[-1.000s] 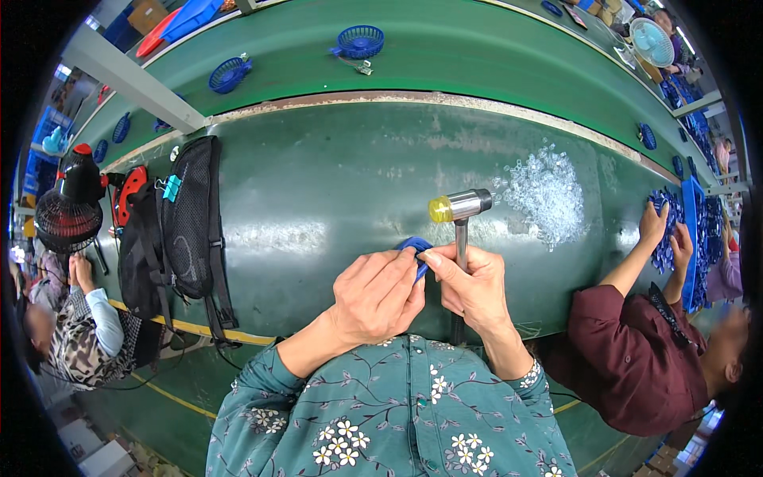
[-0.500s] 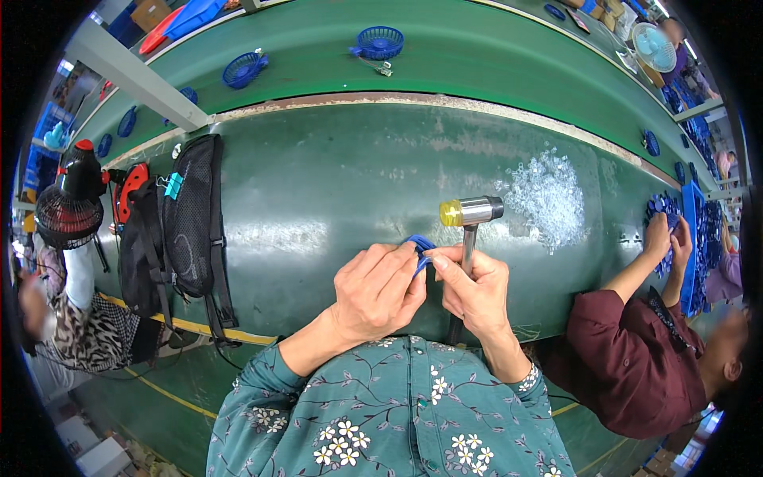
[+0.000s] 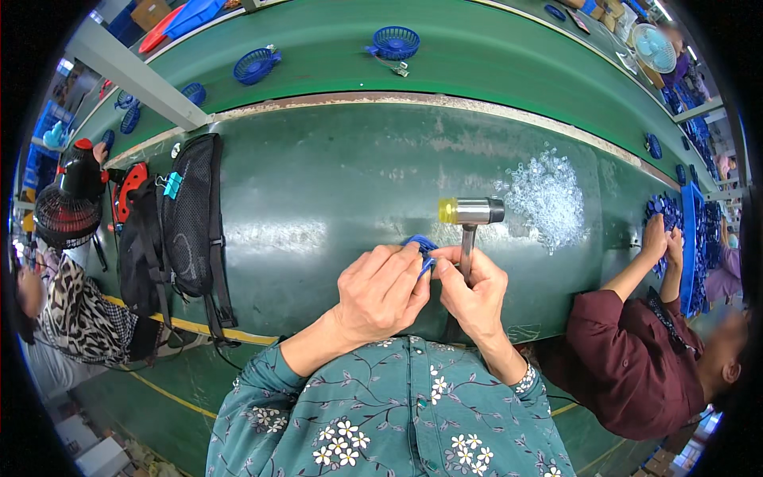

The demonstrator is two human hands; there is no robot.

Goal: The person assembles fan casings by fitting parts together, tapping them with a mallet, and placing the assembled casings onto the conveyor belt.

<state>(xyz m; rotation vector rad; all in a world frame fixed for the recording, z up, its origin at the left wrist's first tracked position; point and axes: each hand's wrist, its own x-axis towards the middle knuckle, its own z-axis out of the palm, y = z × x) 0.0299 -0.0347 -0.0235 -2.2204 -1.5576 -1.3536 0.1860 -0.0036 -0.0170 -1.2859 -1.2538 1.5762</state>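
My left hand (image 3: 380, 288) is closed around a small blue plastic piece (image 3: 420, 245) with curved, thin bars; my fingers cover most of it. Close beside it, my right hand (image 3: 474, 292) wraps the handle of a two-faced mallet (image 3: 470, 211). The mallet's head points up, its yellow face to the left and its black face to the right. The thumb and forefinger of that hand also reach the blue piece's right edge. Whether they pinch something small there is hidden. Both hands are just over the near edge of the green worktable (image 3: 318, 183).
A pile of small clear plastic bits (image 3: 548, 195) lies right of the mallet. Black bags (image 3: 191, 222) with straps and a small fan (image 3: 70, 207) stand left. Beyond the table, a green conveyor (image 3: 326, 67) carries blue round baskets (image 3: 395, 43). A co-worker in a maroon sleeve (image 3: 600, 318) sits right.
The blue baskets on the conveyor have shifted right. My hands and the mallet have barely moved. The right co-worker's hands have shifted slightly, and the person at far left has moved an arm.
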